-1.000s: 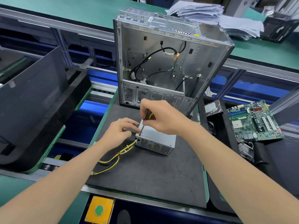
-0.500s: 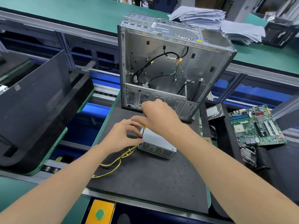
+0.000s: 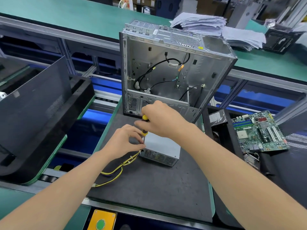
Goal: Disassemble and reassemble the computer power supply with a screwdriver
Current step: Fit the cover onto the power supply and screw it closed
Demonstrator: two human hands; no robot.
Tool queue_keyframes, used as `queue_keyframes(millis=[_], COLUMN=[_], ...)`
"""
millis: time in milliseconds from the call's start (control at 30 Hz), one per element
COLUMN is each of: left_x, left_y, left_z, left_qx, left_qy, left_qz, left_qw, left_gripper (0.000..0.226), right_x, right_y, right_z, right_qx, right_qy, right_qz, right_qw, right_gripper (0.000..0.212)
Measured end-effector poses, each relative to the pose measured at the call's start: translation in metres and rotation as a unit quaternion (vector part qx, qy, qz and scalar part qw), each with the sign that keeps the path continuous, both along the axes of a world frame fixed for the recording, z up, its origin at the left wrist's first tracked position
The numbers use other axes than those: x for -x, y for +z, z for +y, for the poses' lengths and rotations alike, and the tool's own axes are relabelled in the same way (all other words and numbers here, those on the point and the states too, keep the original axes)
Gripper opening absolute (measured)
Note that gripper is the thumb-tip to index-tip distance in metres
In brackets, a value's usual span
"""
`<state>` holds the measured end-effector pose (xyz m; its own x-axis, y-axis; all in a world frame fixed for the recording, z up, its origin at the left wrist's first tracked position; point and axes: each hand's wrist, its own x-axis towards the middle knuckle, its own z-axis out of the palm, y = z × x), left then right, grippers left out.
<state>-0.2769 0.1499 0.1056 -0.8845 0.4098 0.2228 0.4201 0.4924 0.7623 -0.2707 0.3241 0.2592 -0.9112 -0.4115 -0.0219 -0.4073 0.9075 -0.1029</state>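
2 hands at the power supply (image 3: pixel 162 145) on the black mat (image 3: pixel 149 183), right hand (image 3: pixel 162 120) clamped on the screwdriver (image 3: pixel 144 125), left hand (image 3: pixel 123 141) pinching its shaft; likely heavy, rigid, best gripped by flat sides.

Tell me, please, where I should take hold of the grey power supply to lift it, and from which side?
Probably grip the power supply across its right end, fingers on the vented front wall, thumb behind, coming from above. It lies flat on the mat, and the yellow cables leave its left end.
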Motion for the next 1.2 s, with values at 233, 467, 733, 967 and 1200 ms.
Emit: queue_keyframes(millis=[233, 467, 733, 967, 1200], left_x=[0.001, 0.003, 0.003, 0.006, 0.007], left_y=[0.003, 0.003, 0.002, 0.003, 0.003], left_z=[0.003, 0.002, 0.001, 0.002, 0.0], left_qx=[0.01, 0.01, 0.011, 0.013, 0.015], left_qy=[-0.011, -0.024, -0.017, -0.035, -0.041], left_qz=[-0.006, 0.004, 0.002, 0.005, -0.014], left_qw=[1.0, 1.0, 1.0, 0.999, 0.999], left_gripper=[0.016, 0.016, 0.015, 0.013, 0.011], right_x=[-0.003, -0.001, 0.0, -0.005, -0.004], right_y=[-0.004, 0.027, 0.006, -0.001, 0.024], right_z=[-0.009, 0.011, -0.001, 0.0, 0.024], right_qx=[-0.064, -0.104, -0.021, -0.035, -0.099], right_qy=[-0.118, 0.182, -0.039, -0.068, 0.197], right_qz=[0.058, -0.072, -0.024, 0.045, -0.043], right_qw=[0.989, 0.975, 0.999, 0.996, 0.975], right_gripper=[0.079, 0.013, 0.063, 0.077, 0.026])
